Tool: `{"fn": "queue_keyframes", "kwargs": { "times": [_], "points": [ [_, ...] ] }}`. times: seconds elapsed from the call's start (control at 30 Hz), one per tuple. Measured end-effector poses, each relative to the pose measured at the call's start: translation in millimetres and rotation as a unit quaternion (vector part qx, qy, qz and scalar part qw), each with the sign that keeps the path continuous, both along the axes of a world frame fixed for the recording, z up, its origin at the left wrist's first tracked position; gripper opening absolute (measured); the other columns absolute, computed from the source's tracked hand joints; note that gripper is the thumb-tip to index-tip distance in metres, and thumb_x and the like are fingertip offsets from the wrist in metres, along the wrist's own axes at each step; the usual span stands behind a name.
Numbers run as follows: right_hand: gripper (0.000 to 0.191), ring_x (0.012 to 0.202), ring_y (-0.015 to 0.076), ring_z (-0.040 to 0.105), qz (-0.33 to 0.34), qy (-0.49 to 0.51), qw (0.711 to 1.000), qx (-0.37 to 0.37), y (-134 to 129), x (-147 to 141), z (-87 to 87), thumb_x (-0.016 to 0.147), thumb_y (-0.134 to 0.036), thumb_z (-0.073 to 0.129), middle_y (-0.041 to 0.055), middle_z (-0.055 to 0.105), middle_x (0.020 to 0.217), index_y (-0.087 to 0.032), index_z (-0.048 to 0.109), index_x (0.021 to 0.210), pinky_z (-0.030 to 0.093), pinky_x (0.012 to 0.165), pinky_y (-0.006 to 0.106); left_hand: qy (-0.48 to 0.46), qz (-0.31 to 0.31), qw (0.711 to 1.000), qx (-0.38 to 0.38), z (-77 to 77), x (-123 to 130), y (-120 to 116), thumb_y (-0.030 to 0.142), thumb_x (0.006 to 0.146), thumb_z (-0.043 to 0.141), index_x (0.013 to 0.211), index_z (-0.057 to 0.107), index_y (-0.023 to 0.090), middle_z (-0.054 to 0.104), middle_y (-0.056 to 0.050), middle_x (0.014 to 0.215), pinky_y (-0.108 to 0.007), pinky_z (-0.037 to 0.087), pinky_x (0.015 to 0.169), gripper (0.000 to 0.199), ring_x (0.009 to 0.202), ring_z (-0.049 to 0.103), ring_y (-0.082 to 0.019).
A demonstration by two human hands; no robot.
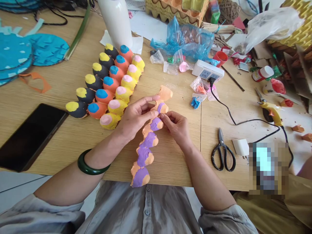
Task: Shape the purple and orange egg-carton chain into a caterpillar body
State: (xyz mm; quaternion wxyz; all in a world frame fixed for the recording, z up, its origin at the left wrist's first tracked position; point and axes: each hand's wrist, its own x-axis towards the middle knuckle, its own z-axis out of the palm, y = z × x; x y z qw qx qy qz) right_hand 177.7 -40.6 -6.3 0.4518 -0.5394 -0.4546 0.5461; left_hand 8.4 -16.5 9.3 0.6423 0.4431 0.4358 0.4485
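Observation:
An orange strip of egg-carton cups [147, 140] stretches away from the table's front edge, most of its cups partly covered in purple clay [145, 157]. The farthest cup is bare orange. My left hand [136, 113] grips the strip from the left near its far end, thumb and fingers around the second cup from the top. From the right, the pinched fingertips of my right hand [176, 125] press at the edge of that cup's purple patch; any bit of clay between them is hidden. Beyond my left hand lie finished-looking rows of black, orange and yellow cups [107, 83] with coloured tips.
A black phone [31, 136] lies at the left. Scissors [222, 151], a white charger [240, 148], a power strip [208, 71] with its cable, and a yellow glue gun [271, 112] are on the right. Behind stand a white bottle [117, 24] and a blue plastic bag [185, 40]. Someone sits at right.

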Motion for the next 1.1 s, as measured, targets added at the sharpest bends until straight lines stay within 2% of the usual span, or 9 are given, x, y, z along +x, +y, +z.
{"fn": "queue_keyframes", "kwargs": {
  "times": [0.1, 0.23, 0.4, 0.6, 0.7, 0.8, 0.93, 1.1],
  "points": [
    [0.056, 0.058, 0.0103, 0.039, 0.004, 0.004, 1.0, -0.008, -0.8, 0.7, 1.0, 0.079, -0.072, 0.086, -0.0041, 0.052, 0.061, -0.021, 0.066, 0.068, 0.03, 0.051, 0.027, -0.025, -0.029, 0.998, -0.045, 1.5, -0.9, 2.7, 0.022, 0.074, 0.088, 0.129, 0.075, 0.026, 0.079, 0.0, 0.096, -0.031, 0.059, 0.079, 0.057, 0.089, 0.074, -0.018],
    [0.059, 0.053, 0.0088, 0.035, 0.021, 0.031, 0.999, -0.026, -1.6, 2.3, 1.4, 0.08, -0.076, 0.083, -0.0048, 0.05, 0.059, -0.02, 0.067, 0.069, 0.024, 0.047, 0.027, -0.05, -0.048, 0.993, -0.098, 0.6, -2.8, 7.5, 0.022, 0.072, 0.091, 0.122, 0.076, 0.03, 0.079, 0.002, 0.092, -0.03, 0.056, 0.07, 0.053, 0.078, 0.071, -0.017],
    [0.064, 0.048, 0.007, 0.032, 0.022, 0.051, 0.998, -0.033, -1.7, 3.2, 3.4, 0.086, -0.077, 0.077, -0.0051, 0.048, 0.056, -0.021, 0.057, 0.062, 0.023, 0.045, 0.027, -0.076, -0.01, 0.989, -0.129, 0.2, -1.1, 9.2, 0.015, 0.072, 0.09, 0.114, 0.079, 0.027, 0.081, 0.001, 0.092, -0.031, 0.055, 0.076, 0.046, 0.079, 0.071, -0.018],
    [0.052, 0.051, 0.0064, 0.035, 0.031, 0.074, 0.996, -0.044, -0.5, 4.1, 5.2, 0.076, -0.067, 0.09, -0.0068, 0.053, 0.062, -0.02, 0.069, 0.081, 0.025, 0.045, 0.024, -0.092, 0.012, 0.982, -0.166, 5.3, 1.6, 8.8, 0.01, 0.076, 0.086, 0.113, 0.078, 0.022, 0.08, -0.001, 0.091, -0.028, 0.053, 0.071, 0.039, 0.075, 0.071, -0.016],
    [0.049, 0.053, 0.007, 0.037, 0.023, 0.067, 0.997, -0.032, 0.7, 4.6, 2.8, 0.078, -0.065, 0.088, -0.0063, 0.054, 0.063, -0.02, 0.068, 0.081, 0.027, 0.045, 0.024, -0.105, 0.001, 0.978, -0.177, 7.0, 0.6, 9.5, 0.008, 0.079, 0.081, 0.116, 0.077, 0.021, 0.081, -0.002, 0.094, -0.027, 0.055, 0.07, 0.039, 0.078, 0.072, -0.017],
    [0.047, 0.057, 0.0083, 0.043, 0.021, 0.054, 0.998, -0.009, 1.3, 4.6, 0.8, 0.08, -0.063, 0.087, -0.0051, 0.056, 0.065, -0.02, 0.069, 0.079, 0.031, 0.048, 0.024, -0.099, -0.02, 0.981, -0.165, 6.1, -0.5, 10.2, 0.004, 0.075, 0.083, 0.12, 0.076, 0.02, 0.081, -0.001, 0.096, -0.026, 0.055, 0.072, 0.048, 0.082, 0.073, -0.017],
    [0.047, 0.059, 0.0092, 0.045, 0.033, 0.051, 0.998, 0.002, 1.5, 4.0, 0.4, 0.081, -0.064, 0.086, -0.0046, 0.056, 0.066, -0.02, 0.069, 0.079, 0.034, 0.05, 0.024, -0.076, -0.004, 0.984, -0.162, 4.5, -1.2, 10.3, 0.006, 0.072, 0.086, 0.115, 0.077, 0.021, 0.08, 0.0, 0.092, -0.027, 0.056, 0.075, 0.047, 0.08, 0.072, -0.016],
    [0.052, 0.056, 0.0081, 0.04, 0.008, 0.04, 0.999, 0.001, 1.1, 4.2, 2.3, 0.078, -0.067, 0.088, -0.0057, 0.054, 0.064, -0.02, 0.067, 0.079, 0.03, 0.048, 0.025, -0.047, -0.017, 0.98, -0.19, 7.4, -3.4, 10.1, 0.021, 0.072, 0.092, 0.107, 0.08, 0.031, 0.083, -0.001, 0.101, -0.036, 0.057, 0.08, 0.038, 0.1, 0.077, -0.028]
  ]
}}
